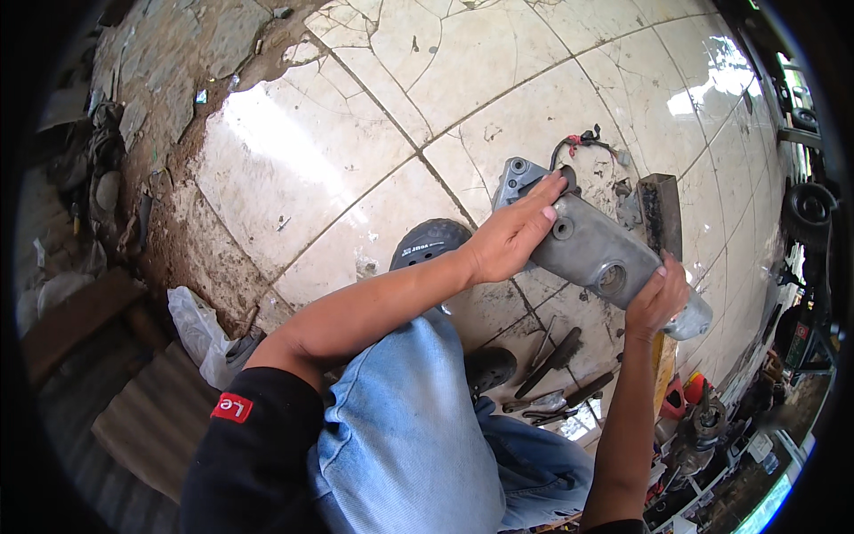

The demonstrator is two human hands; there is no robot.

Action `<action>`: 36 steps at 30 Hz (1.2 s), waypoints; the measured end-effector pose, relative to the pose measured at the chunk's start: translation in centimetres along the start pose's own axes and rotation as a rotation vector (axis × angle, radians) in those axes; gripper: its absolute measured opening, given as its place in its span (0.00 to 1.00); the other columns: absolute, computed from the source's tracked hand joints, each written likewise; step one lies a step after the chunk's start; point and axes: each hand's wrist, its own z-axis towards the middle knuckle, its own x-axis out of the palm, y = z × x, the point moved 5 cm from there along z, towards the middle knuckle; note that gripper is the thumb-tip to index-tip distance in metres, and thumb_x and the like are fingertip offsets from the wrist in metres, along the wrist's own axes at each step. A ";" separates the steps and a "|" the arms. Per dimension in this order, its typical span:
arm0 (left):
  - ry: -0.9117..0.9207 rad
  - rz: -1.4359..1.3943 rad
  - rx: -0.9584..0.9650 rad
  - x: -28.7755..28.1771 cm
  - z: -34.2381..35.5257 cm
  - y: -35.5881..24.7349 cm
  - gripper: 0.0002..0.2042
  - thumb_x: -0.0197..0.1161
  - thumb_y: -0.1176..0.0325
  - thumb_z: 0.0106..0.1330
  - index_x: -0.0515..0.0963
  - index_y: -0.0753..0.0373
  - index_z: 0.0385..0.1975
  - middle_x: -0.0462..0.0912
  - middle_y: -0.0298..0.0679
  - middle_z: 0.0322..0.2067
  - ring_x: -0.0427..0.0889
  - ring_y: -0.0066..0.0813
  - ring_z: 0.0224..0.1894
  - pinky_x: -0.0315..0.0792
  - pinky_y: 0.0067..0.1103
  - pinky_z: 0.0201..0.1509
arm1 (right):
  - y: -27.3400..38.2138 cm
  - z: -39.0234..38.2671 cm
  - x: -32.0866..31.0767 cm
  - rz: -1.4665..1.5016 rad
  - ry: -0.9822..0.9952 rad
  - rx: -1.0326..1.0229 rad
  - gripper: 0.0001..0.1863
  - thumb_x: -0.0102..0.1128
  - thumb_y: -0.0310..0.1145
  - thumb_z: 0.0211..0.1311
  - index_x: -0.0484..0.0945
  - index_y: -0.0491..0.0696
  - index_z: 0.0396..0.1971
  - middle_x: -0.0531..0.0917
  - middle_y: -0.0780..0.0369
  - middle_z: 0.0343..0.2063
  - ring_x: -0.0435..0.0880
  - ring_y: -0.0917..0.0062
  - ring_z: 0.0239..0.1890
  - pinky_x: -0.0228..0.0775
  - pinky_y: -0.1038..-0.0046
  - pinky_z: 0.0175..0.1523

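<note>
I hold a long grey metal engine casing point(587, 249) above the tiled floor, tilted down to the right. It has a large round hole near its middle and a smaller round boss beside it. My left hand point(511, 236) lies over its far left end, fingers stretched along the metal and thumb on its face. My right hand point(656, 298) is closed around the other end, near the rounded tip; part of its grip is hidden under the casing. Just beyond the left fingertips is a black cable point(583, 140) with red wrapping and a pale connector.
Beside the casing stands a dirty square metal block point(660, 214). Dark long-handled tools point(551, 360) and pliers point(544, 411) lie near my shoes point(431, 240). A white plastic bag point(200, 329) is at the left, by broken tiles. Machine parts point(703, 427) crowd the right side.
</note>
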 end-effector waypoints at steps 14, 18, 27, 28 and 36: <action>0.162 0.080 0.033 1.0 -4.5 -0.1 0.32 0.39 0.58 0.79 0.40 0.74 0.73 0.37 0.62 0.74 0.38 0.51 0.78 0.38 0.32 0.79 | 0.2 0.0 -0.1 -0.054 -0.047 -0.001 0.19 0.40 0.37 0.72 0.79 0.45 0.51 0.82 0.55 0.50 0.75 0.55 0.58 0.56 0.54 0.64; 0.234 0.191 0.183 0.9 -4.6 -1.0 0.33 0.43 0.61 0.78 0.39 0.74 0.73 0.33 0.63 0.74 0.35 0.53 0.78 0.37 0.33 0.79 | 0.4 0.0 -0.3 -0.050 -0.073 -0.063 0.19 0.40 0.36 0.72 0.79 0.44 0.50 0.82 0.54 0.48 0.77 0.57 0.53 0.60 0.58 0.61; 0.170 0.135 0.067 0.6 -3.6 -0.2 0.34 0.41 0.57 0.78 0.41 0.77 0.72 0.38 0.63 0.74 0.38 0.54 0.78 0.39 0.32 0.79 | 0.3 0.1 -0.2 -0.025 -0.057 -0.025 0.19 0.41 0.37 0.71 0.79 0.44 0.49 0.82 0.53 0.48 0.77 0.55 0.53 0.59 0.56 0.60; 0.157 0.106 -0.006 0.4 -2.9 0.4 0.34 0.40 0.57 0.78 0.41 0.77 0.72 0.39 0.63 0.74 0.38 0.54 0.78 0.39 0.32 0.79 | 0.2 0.3 -0.3 -0.023 -0.062 -0.030 0.19 0.41 0.37 0.70 0.79 0.44 0.49 0.82 0.53 0.48 0.77 0.55 0.53 0.59 0.56 0.60; 0.174 0.213 0.047 0.5 -3.1 -0.4 0.34 0.41 0.59 0.78 0.39 0.76 0.73 0.38 0.61 0.75 0.40 0.49 0.78 0.42 0.29 0.78 | 0.6 0.0 -0.3 -0.042 -0.059 -0.031 0.19 0.41 0.37 0.71 0.79 0.44 0.49 0.82 0.54 0.48 0.77 0.56 0.54 0.58 0.55 0.61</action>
